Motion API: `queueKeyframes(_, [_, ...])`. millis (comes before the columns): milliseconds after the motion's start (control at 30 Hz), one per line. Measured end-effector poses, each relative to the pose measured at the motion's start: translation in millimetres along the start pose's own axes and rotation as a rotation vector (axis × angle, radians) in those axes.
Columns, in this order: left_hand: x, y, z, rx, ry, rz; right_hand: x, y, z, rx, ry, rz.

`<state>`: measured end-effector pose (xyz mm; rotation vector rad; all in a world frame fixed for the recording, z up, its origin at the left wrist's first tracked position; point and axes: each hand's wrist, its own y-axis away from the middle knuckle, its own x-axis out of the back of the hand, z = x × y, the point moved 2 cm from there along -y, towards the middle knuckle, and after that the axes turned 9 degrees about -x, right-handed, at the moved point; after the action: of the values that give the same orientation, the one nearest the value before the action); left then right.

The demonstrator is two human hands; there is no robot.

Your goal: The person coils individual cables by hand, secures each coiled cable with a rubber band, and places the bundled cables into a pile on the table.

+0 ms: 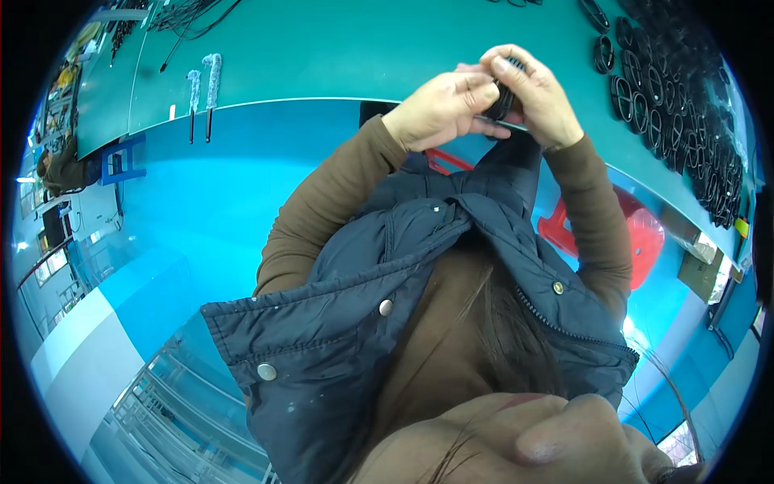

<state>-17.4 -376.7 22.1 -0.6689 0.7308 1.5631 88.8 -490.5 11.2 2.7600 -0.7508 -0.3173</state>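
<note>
Close to the near edge of the green table point(322, 56), my two hands meet around a small coil of black cable point(504, 98). My left hand point(447, 105) pinches the coil from its left side, thumb against the loops. Curled over the top and right side of it is my right hand point(538, 93), with its fingers closed on the same coil. Much of the coil is hidden by my fingers, so its ends cannot be made out.
Many coiled black cables point(669, 105) lie across the table's right part. Loose black cables point(189, 20) lie at the far left. Two bundles of ties point(211, 77) hang over the edge. A red stool point(645, 242), a cardboard box point(700, 270) and a distant person point(66, 173) also show.
</note>
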Motion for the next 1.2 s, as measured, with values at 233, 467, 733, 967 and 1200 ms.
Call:
queueKeyframes(233, [26.7, 5.2, -7.0, -0.157, -0.392, -0.066, -4.9, -7.5, 1.1, 0.045, -0.061, -0.022])
queueKeyframes(467, [25.7, 6.1, -4.0, -0.096, -0.37, -0.054, -15.3, -9.8, 4.4, 0.021, -0.22, 0.016])
queueKeyframes(733, [22.5, 11.6, -12.1, -0.111, -0.544, -0.128, -24.5, -2.9, -3.4, -0.049, -0.249, 0.015])
queueKeyframes(967, [20.9, 16.1, -13.3, -0.191, -0.61, -0.202, -33.9, 1.8, 1.6, 0.155, -0.218, -0.074])
queueKeyframes(1200, [18.0, 12.6, -4.8, -0.237, -0.613, -0.191, -22.9, 8.5, 14.7, 0.151, -0.14, -0.102])
